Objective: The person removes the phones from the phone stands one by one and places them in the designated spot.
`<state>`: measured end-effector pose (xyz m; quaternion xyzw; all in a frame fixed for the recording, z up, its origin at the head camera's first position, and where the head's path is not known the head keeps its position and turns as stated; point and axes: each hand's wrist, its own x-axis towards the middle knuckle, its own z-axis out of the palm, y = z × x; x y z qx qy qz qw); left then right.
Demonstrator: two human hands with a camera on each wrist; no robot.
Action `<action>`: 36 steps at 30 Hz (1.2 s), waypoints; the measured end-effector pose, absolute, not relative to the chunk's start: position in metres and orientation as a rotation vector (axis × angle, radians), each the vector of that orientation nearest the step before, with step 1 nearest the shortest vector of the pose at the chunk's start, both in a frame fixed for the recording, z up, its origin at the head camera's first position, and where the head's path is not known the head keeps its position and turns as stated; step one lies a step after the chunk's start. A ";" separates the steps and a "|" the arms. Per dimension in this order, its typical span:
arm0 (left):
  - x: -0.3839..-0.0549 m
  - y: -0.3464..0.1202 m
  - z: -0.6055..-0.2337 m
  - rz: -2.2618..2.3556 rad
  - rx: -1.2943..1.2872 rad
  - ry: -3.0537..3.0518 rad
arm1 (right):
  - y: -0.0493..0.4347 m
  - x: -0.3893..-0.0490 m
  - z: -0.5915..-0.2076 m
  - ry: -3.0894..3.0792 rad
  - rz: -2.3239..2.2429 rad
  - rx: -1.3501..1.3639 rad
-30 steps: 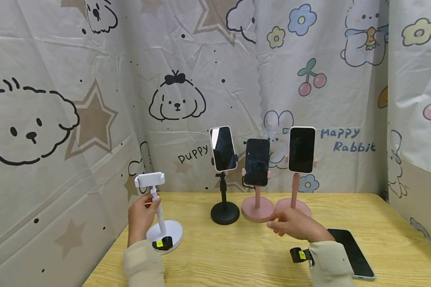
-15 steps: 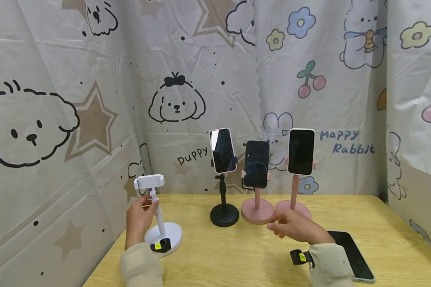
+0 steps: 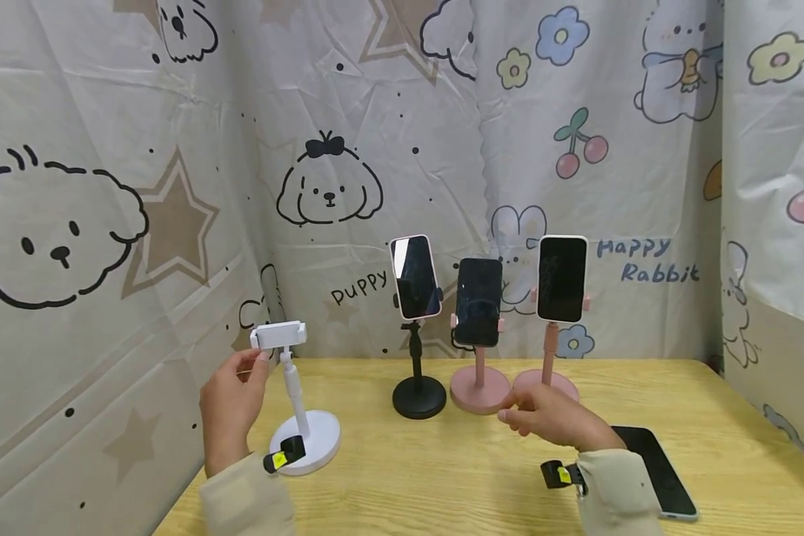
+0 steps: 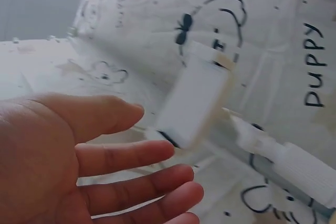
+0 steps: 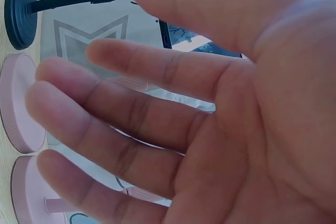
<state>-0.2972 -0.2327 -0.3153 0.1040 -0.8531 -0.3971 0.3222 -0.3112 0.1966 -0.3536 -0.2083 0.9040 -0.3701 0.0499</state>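
A white phone stand (image 3: 293, 380) with a round base stands at the left of the table, its holder head (image 3: 278, 335) carrying no phone. My left hand (image 3: 233, 398) is just left of its stem, fingertips close under the holder's left end. In the left wrist view the fingers (image 4: 136, 187) and thumb are loosely extended, with the holder beyond them. My right hand (image 3: 552, 418) hovers in front of the pink stands, holding nothing. The right wrist view shows its fingers (image 5: 152, 114) relaxed and spread. Nearest it are the middle pink stand (image 3: 480, 391) and the right pink stand (image 3: 549, 357).
A black stand (image 3: 418, 394) holds a phone (image 3: 415, 277) left of the pink stands. Phones also sit on the middle stand (image 3: 479, 301) and right stand (image 3: 563, 279). Another phone (image 3: 656, 473) lies flat beside my right sleeve. Printed curtains (image 3: 415, 179) enclose the table.
My left hand has let go of the white stand's stem and moved left and slightly up, toward the holder's left end. My right hand stays in place.
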 end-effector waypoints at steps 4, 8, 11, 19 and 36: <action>-0.287 -0.228 -0.308 -1.044 0.293 -2.175 | 0.196 -0.310 -0.353 2.770 -1.118 -0.661; -0.280 -0.220 -0.300 -1.066 0.238 -2.060 | 0.194 -0.310 -0.351 2.799 -1.117 -0.697; -0.276 -0.211 -0.294 -1.069 0.139 -1.989 | 0.193 -0.311 -0.350 2.823 -1.118 -0.721; -0.282 -0.183 -0.287 -1.087 -0.145 -1.884 | 0.186 -0.309 -0.346 2.892 -1.150 -0.729; -0.313 -0.136 -0.296 -1.352 -0.448 -1.886 | 0.128 -0.313 -0.342 3.015 -1.600 -0.865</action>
